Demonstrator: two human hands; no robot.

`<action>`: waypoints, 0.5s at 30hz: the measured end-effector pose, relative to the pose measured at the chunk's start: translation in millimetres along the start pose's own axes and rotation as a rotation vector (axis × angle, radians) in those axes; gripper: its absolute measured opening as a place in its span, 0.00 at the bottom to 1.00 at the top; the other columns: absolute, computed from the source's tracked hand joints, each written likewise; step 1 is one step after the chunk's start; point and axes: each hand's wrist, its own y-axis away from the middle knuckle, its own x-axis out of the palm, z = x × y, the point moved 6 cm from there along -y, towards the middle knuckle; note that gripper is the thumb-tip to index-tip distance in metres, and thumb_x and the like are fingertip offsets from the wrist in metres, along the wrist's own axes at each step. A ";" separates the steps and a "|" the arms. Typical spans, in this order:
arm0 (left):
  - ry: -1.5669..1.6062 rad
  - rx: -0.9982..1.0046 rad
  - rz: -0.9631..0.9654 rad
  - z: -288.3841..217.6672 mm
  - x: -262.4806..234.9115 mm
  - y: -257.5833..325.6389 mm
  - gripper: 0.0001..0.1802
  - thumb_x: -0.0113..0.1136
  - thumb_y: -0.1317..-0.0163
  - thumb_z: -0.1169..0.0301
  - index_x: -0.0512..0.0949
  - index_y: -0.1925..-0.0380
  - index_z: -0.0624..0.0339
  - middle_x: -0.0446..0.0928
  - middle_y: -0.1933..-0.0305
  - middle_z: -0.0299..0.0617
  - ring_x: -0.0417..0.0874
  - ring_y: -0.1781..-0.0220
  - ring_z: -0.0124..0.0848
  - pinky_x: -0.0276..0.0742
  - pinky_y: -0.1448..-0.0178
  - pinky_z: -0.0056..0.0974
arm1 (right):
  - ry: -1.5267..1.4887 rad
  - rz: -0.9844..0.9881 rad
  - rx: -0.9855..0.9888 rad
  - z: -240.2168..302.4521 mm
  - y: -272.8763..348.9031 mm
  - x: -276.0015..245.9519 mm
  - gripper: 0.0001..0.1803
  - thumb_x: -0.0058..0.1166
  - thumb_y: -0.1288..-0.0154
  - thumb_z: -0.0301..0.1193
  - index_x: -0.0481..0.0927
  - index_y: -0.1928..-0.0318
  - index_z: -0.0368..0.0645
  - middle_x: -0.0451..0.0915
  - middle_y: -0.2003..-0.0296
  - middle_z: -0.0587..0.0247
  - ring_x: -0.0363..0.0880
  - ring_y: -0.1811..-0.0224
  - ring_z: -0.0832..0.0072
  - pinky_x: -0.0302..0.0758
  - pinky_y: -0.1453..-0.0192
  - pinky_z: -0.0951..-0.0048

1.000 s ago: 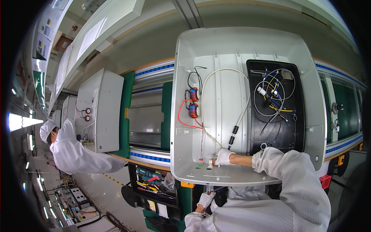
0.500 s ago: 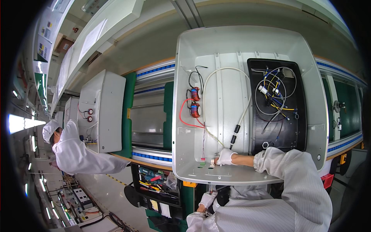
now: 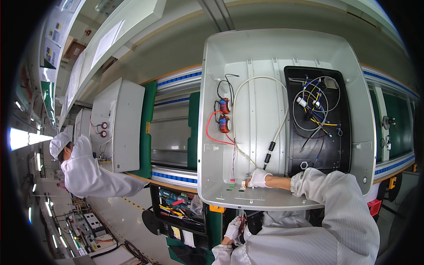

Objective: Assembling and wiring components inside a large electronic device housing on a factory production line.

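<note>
Inside the large grey metal enclosure (image 3: 282,204), my right hand (image 3: 259,178), in a white fingerless-style glove, reaches down to the near wall. Its fingers are closed beside a small light metal piece (image 3: 243,183); what lies between them is hidden. A grey cable with black sleeves (image 3: 267,157) ends close to this hand. Outside, below the front edge, my gloved left hand (image 3: 233,228) is closed round a slim dark-reddish item (image 3: 242,223), too small to name. Left of the right hand, a green connector with red-tipped wires (image 3: 232,182) sits near the wall.
Two wire-wound coils (image 3: 225,117) are on the enclosure's left side. A black panel (image 3: 320,150) with bundled wires lies on its right. A tool tray (image 3: 179,207) stands at lower left. Farther left, a person in white (image 3: 88,172) works at another enclosure (image 3: 128,128) on the conveyor.
My left hand has risen slightly and turned, and the reddish item now shows in it. My right hand stays at the near wall. The view has shifted very slightly.
</note>
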 end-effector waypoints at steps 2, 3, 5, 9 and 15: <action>0.010 0.013 -0.074 0.1 -2.8 0.2 0.13 0.45 0.32 0.63 0.75 0.65 0.58 0.72 0.75 0.28 0.69 0.77 0.18 0.66 0.73 0.24 | 0.037 -0.003 0.023 1.0 2.2 -2.5 0.15 0.59 0.56 0.39 0.81 0.78 0.36 0.77 0.83 0.59 0.73 0.81 0.73 0.70 0.73 0.72; -0.004 0.001 -0.012 1.2 -3.5 0.1 0.12 0.46 0.32 0.63 0.75 0.66 0.57 0.71 0.76 0.28 0.67 0.78 0.18 0.64 0.74 0.24 | 0.030 -0.004 0.009 2.2 3.5 -2.9 0.15 0.59 0.56 0.39 0.81 0.78 0.37 0.77 0.83 0.60 0.73 0.81 0.73 0.70 0.74 0.72; -0.020 -0.011 0.053 5.8 -1.8 -1.1 0.11 0.47 0.33 0.63 0.74 0.66 0.56 0.69 0.77 0.27 0.65 0.79 0.17 0.62 0.76 0.25 | 0.021 -0.006 -0.003 2.7 8.0 -5.3 0.15 0.59 0.55 0.38 0.81 0.78 0.37 0.77 0.83 0.61 0.72 0.81 0.73 0.70 0.74 0.72; 0.004 0.038 -0.017 10.3 -1.9 -4.0 0.06 0.49 0.34 0.65 0.72 0.63 0.52 0.69 0.75 0.27 0.64 0.78 0.17 0.62 0.75 0.24 | -0.075 0.009 -0.043 10.0 18.5 -10.7 0.14 0.57 0.53 0.38 0.81 0.75 0.38 0.78 0.80 0.61 0.73 0.80 0.73 0.70 0.72 0.72; -0.013 -0.003 -0.058 9.4 2.4 -3.7 0.07 0.49 0.34 0.65 0.72 0.61 0.54 0.69 0.75 0.26 0.64 0.78 0.17 0.61 0.75 0.24 | -0.196 0.038 -0.026 -23.9 -8.0 0.8 0.16 0.55 0.51 0.40 0.80 0.74 0.38 0.78 0.79 0.59 0.75 0.77 0.71 0.71 0.69 0.71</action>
